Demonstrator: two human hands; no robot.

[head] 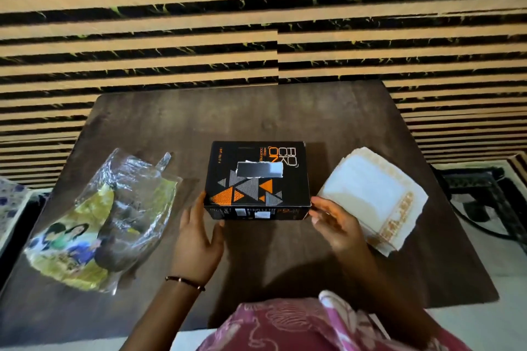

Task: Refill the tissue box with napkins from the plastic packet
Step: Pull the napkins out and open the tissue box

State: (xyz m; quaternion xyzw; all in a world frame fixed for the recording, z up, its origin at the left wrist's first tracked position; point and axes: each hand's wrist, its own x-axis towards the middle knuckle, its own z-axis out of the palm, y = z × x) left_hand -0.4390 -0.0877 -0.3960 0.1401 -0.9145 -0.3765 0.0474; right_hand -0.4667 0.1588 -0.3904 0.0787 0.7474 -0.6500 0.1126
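Napkins [370, 196] lie stacked near the table's [159, 122] right edge, just beside the right hand [336, 224], which is the nearer one. The tissue box [256, 179] sits mid-table between both hands, its long axis running left to right, slot up. The left hand [196, 239] touches its near-left corner and the right its near-right corner, fingers relaxed, gripping nothing. The emptied plastic packet [102, 216] lies toward the left edge, before a striped wall [256, 23]
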